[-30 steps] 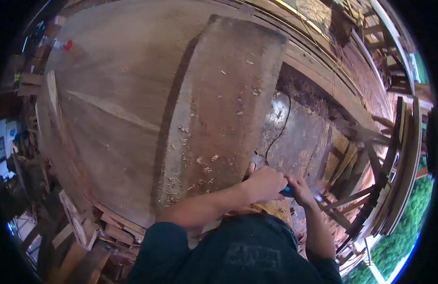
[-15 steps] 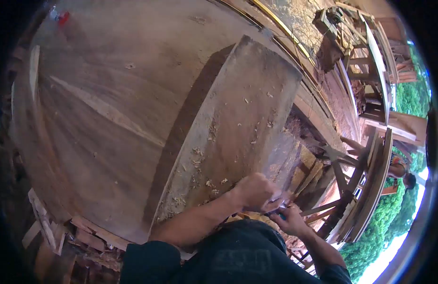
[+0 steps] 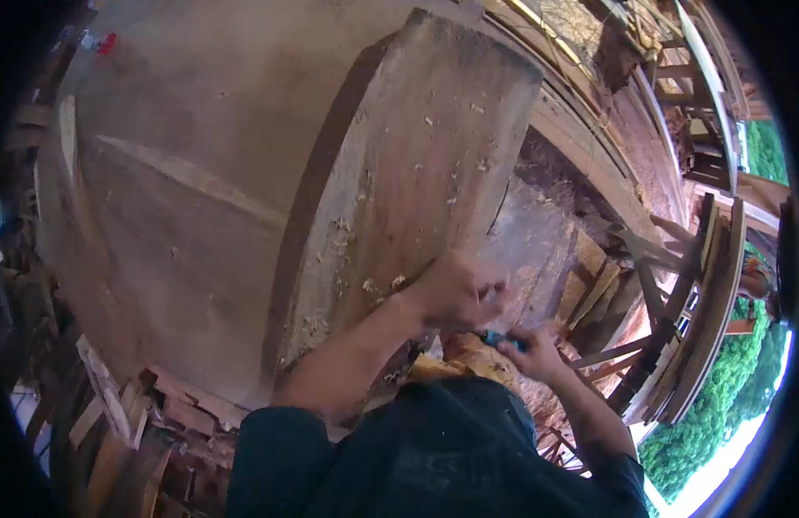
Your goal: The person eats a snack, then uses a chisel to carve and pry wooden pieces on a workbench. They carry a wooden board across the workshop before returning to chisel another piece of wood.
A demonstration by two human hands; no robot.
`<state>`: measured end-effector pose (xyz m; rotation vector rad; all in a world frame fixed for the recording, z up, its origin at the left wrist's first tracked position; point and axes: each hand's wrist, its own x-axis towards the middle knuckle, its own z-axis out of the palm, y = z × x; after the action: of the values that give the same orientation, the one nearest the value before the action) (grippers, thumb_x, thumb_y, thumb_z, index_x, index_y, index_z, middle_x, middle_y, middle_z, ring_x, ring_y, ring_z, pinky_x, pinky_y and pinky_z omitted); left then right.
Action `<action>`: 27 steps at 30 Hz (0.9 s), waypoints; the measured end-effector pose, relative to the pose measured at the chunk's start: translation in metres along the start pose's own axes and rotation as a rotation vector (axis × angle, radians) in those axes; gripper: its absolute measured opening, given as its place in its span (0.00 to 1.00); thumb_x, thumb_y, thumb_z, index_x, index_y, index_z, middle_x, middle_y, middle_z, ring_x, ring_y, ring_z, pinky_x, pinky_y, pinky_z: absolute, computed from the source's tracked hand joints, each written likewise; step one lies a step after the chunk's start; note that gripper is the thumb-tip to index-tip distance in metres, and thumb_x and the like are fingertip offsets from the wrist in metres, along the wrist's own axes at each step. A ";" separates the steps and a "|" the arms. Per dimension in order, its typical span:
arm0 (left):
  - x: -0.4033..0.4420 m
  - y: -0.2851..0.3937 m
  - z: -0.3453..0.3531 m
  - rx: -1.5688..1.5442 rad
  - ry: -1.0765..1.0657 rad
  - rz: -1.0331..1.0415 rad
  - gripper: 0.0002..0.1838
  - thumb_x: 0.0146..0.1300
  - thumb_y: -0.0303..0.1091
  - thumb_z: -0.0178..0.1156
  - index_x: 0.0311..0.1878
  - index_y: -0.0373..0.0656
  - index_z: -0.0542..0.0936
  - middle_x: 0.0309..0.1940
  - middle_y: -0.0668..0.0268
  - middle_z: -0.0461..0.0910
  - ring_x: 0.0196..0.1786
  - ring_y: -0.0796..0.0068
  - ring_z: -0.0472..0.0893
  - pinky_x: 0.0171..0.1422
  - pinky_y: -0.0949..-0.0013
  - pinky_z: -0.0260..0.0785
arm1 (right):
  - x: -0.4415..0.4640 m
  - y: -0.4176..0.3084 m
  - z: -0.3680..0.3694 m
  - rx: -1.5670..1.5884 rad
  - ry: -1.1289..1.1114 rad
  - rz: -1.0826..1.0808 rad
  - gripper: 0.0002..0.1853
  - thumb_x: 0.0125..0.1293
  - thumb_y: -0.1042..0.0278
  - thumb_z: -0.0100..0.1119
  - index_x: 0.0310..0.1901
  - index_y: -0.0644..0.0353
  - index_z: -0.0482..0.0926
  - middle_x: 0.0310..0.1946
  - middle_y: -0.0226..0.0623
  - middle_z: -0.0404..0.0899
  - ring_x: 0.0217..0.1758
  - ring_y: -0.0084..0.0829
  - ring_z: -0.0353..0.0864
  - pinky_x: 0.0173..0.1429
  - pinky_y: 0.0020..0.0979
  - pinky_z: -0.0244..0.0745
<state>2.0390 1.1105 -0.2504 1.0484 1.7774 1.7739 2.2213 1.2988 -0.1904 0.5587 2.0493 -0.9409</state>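
Note:
My right hand [image 3: 535, 352] is closed around a slim tool with a bright blue handle [image 3: 503, 339], held low in front of my body. Its far end points left and is too unclear to name. A little higher and to the left, my left hand [image 3: 462, 292] has its fingers curled, smeared by motion; whatever may be in them is hidden. Beneath my left forearm and hand lies a thick, broad wooden plank [image 3: 416, 164] with curly wood shavings scattered on it, mostly along its left side.
The plank rests on a large wooden surface [image 3: 201, 250]. A small red object [image 3: 107, 43] lies at its far left. Stacked boards [image 3: 706, 311] lean on a trestle at right, with another person [image 3: 756, 281] beyond. Scrap wood [image 3: 114, 414] lies at lower left.
My hands, close together before, have parted: the left has lifted up and left, and more of the blue handle shows in the right. The view has shifted, with the plank appearing higher.

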 end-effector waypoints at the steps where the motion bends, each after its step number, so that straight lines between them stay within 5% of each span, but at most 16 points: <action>1: 0.002 0.005 -0.009 0.024 0.087 0.018 0.10 0.61 0.35 0.65 0.25 0.45 0.78 0.20 0.64 0.78 0.24 0.62 0.80 0.29 0.63 0.71 | 0.007 0.013 0.005 0.017 -0.015 -0.014 0.22 0.66 0.48 0.66 0.40 0.65 0.85 0.26 0.46 0.82 0.31 0.36 0.85 0.39 0.38 0.78; 4: 0.001 -0.004 -0.058 0.282 0.436 0.069 0.08 0.62 0.36 0.67 0.36 0.42 0.82 0.29 0.61 0.84 0.31 0.61 0.83 0.35 0.61 0.73 | 0.031 0.041 0.015 0.281 -0.005 0.007 0.19 0.69 0.53 0.64 0.38 0.66 0.84 0.26 0.37 0.82 0.31 0.27 0.81 0.40 0.32 0.76; 6: 0.012 -0.005 -0.102 0.923 0.797 0.016 0.20 0.64 0.40 0.68 0.53 0.38 0.81 0.41 0.55 0.85 0.41 0.54 0.84 0.46 0.58 0.76 | 0.038 0.060 0.028 0.466 0.170 -0.038 0.19 0.71 0.53 0.61 0.38 0.66 0.84 0.29 0.35 0.84 0.34 0.26 0.82 0.41 0.30 0.76; 9: 0.014 -0.011 -0.106 0.995 0.839 -0.229 0.34 0.62 0.46 0.70 0.65 0.36 0.73 0.51 0.47 0.83 0.52 0.46 0.83 0.57 0.53 0.75 | 0.042 0.093 0.035 0.995 0.190 0.080 0.28 0.77 0.42 0.47 0.47 0.63 0.82 0.41 0.39 0.86 0.46 0.31 0.84 0.54 0.35 0.76; 11: 0.014 -0.013 -0.104 0.804 0.838 -0.428 0.34 0.62 0.48 0.69 0.65 0.35 0.74 0.54 0.46 0.83 0.56 0.46 0.83 0.60 0.52 0.75 | 0.034 0.091 0.029 1.239 0.222 0.073 0.33 0.78 0.36 0.41 0.52 0.62 0.80 0.46 0.41 0.85 0.52 0.34 0.83 0.61 0.38 0.74; 12: 0.016 -0.014 -0.104 0.701 0.834 -0.521 0.35 0.63 0.49 0.69 0.66 0.35 0.75 0.55 0.46 0.83 0.57 0.46 0.82 0.61 0.52 0.75 | 0.030 0.119 0.028 1.120 0.238 0.096 0.41 0.73 0.23 0.33 0.54 0.58 0.78 0.51 0.41 0.82 0.58 0.39 0.79 0.67 0.41 0.69; 15: 0.022 0.008 -0.107 0.643 0.709 -0.794 0.34 0.63 0.52 0.68 0.63 0.34 0.78 0.56 0.45 0.82 0.57 0.46 0.83 0.60 0.51 0.76 | 0.016 0.129 0.017 1.141 0.269 0.283 0.42 0.70 0.20 0.34 0.53 0.55 0.79 0.49 0.41 0.82 0.56 0.40 0.80 0.57 0.45 0.79; 17: 0.012 -0.006 -0.104 0.627 0.763 -0.663 0.31 0.62 0.51 0.69 0.60 0.34 0.80 0.50 0.47 0.85 0.51 0.46 0.85 0.56 0.51 0.77 | 0.031 0.055 0.040 1.095 -0.112 0.204 0.35 0.74 0.31 0.44 0.49 0.63 0.79 0.48 0.46 0.82 0.50 0.36 0.84 0.44 0.40 0.83; 19: 0.011 -0.009 -0.107 0.645 0.781 -0.584 0.30 0.62 0.48 0.69 0.60 0.34 0.80 0.49 0.47 0.85 0.49 0.46 0.86 0.55 0.52 0.78 | 0.031 0.075 0.043 1.115 -0.095 0.063 0.29 0.76 0.41 0.48 0.46 0.66 0.80 0.39 0.46 0.83 0.38 0.34 0.85 0.34 0.36 0.82; 20: 0.011 -0.011 -0.111 0.645 0.793 -0.578 0.30 0.62 0.47 0.70 0.60 0.34 0.79 0.49 0.47 0.85 0.49 0.47 0.86 0.54 0.52 0.78 | 0.028 0.046 0.035 0.918 -0.009 0.236 0.24 0.76 0.49 0.50 0.41 0.66 0.82 0.29 0.43 0.82 0.30 0.31 0.83 0.29 0.33 0.79; 21: 0.008 -0.009 -0.108 0.629 0.779 -0.585 0.29 0.62 0.46 0.70 0.60 0.34 0.79 0.49 0.48 0.85 0.49 0.47 0.86 0.53 0.52 0.78 | 0.019 0.020 0.023 0.644 0.021 0.366 0.21 0.74 0.53 0.53 0.39 0.66 0.83 0.26 0.38 0.82 0.30 0.27 0.83 0.31 0.30 0.77; 27: 0.011 -0.008 -0.117 0.533 0.802 -0.556 0.28 0.60 0.41 0.72 0.58 0.34 0.78 0.50 0.48 0.84 0.49 0.49 0.85 0.52 0.54 0.79 | -0.013 -0.017 -0.009 -0.095 -0.119 0.100 0.21 0.68 0.50 0.65 0.45 0.65 0.83 0.31 0.49 0.82 0.37 0.40 0.84 0.45 0.43 0.76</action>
<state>1.9436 1.0426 -0.2446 -0.1209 2.7607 1.4645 2.2138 1.2945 -0.1689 0.5355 1.9305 -0.7948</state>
